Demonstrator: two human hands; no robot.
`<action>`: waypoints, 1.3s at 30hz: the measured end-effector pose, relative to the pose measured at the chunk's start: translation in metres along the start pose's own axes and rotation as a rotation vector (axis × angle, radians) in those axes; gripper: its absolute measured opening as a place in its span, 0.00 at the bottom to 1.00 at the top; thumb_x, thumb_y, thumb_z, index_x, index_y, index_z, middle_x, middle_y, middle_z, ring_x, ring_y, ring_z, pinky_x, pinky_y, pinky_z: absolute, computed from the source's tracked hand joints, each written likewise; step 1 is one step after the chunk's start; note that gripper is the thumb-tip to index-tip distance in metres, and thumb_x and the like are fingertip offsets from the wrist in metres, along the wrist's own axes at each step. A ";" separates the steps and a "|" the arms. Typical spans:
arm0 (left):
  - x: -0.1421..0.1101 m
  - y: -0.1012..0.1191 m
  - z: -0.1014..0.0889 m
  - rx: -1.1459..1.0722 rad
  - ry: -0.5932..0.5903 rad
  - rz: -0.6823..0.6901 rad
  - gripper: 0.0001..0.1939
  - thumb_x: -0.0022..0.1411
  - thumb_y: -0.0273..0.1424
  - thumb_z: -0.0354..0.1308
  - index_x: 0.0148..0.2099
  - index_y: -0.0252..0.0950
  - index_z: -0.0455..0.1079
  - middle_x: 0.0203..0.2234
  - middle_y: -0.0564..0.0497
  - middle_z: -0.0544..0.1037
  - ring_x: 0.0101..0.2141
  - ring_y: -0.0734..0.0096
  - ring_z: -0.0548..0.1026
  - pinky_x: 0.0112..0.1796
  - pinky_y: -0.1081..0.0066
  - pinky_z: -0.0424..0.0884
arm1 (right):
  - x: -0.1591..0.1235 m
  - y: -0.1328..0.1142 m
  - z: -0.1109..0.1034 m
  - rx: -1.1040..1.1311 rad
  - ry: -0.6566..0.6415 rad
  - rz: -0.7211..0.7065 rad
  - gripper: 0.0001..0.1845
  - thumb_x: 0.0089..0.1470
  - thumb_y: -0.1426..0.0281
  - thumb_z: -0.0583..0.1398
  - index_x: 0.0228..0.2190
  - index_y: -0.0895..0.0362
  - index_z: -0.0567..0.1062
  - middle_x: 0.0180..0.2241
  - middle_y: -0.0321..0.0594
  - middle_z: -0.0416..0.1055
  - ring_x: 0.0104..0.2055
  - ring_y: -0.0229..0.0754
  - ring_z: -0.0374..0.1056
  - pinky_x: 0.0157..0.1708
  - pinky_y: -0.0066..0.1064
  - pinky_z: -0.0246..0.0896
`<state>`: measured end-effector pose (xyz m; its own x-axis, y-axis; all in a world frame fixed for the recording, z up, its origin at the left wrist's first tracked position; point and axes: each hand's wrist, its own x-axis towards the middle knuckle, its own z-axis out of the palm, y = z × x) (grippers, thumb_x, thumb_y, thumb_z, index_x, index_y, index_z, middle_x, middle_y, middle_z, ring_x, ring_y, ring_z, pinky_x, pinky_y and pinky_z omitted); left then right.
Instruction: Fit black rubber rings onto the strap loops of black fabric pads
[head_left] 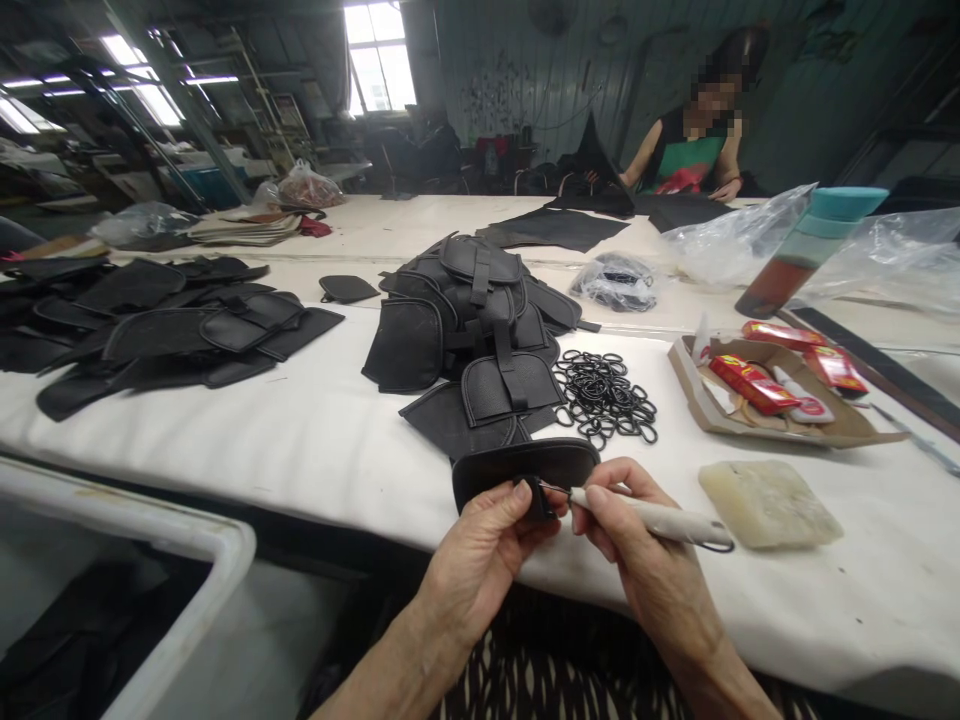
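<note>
My left hand (487, 535) grips a black leather piece (517, 458) with stitched, rounded edges, thumb pressed on its folded strap (538, 498). In my right hand (637, 535) is an awl (660, 520) with a thick whitish handle and a thin dark tip. That tip points left and meets the strap fold close to my left fingertips; whether it has gone through is hidden. Just beyond the held piece lies a heap of similar black leather pouches (480, 270). Black metal D-rings (600, 390) are piled to the right of the heap.
A yellowish wax-like block (769, 503) and a cardboard tray (795, 432) with red packets stand on the right. Behind them leans a teal-lidded bottle (814, 245). More black pieces (150, 310) lie left. A white tub (232, 545) is below. Across the table sits a person (690, 150).
</note>
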<state>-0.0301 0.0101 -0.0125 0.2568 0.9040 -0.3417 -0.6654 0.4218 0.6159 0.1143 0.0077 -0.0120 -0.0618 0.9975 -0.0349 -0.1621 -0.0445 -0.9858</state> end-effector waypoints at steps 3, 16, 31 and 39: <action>-0.001 -0.003 0.005 -0.018 0.073 0.035 0.08 0.55 0.29 0.60 0.30 0.28 0.77 0.28 0.45 0.79 0.32 0.68 0.74 0.40 0.69 0.68 | 0.002 -0.007 -0.005 -0.110 -0.038 -0.040 0.09 0.53 0.63 0.59 0.28 0.55 0.68 0.23 0.32 0.69 0.23 0.33 0.59 0.24 0.23 0.54; 0.000 -0.004 0.009 -0.115 0.253 0.104 0.06 0.52 0.26 0.61 0.25 0.29 0.75 0.21 0.48 0.77 0.26 0.73 0.74 0.34 0.71 0.70 | -0.007 -0.045 -0.028 -0.494 -0.020 -0.318 0.03 0.45 0.70 0.62 0.23 0.54 0.73 0.24 0.37 0.71 0.25 0.39 0.66 0.23 0.27 0.61; -0.003 -0.005 0.010 -0.145 0.210 0.075 0.07 0.54 0.26 0.59 0.26 0.28 0.75 0.23 0.47 0.78 0.28 0.72 0.74 0.36 0.70 0.70 | -0.029 -0.043 -0.017 -0.479 0.202 -0.361 0.03 0.46 0.66 0.62 0.26 0.52 0.74 0.22 0.37 0.74 0.26 0.43 0.70 0.25 0.29 0.66; -0.005 -0.012 0.010 -0.094 0.176 0.124 0.07 0.51 0.30 0.63 0.28 0.30 0.76 0.26 0.48 0.79 0.31 0.71 0.74 0.38 0.72 0.67 | -0.017 -0.010 0.008 -0.959 0.075 -0.881 0.15 0.54 0.77 0.55 0.41 0.50 0.74 0.37 0.41 0.78 0.31 0.43 0.75 0.29 0.30 0.69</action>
<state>-0.0163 0.0019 -0.0106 0.0480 0.9192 -0.3909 -0.7489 0.2921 0.5949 0.1090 -0.0095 -0.0001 -0.2360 0.6734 0.7006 0.6449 0.6479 -0.4055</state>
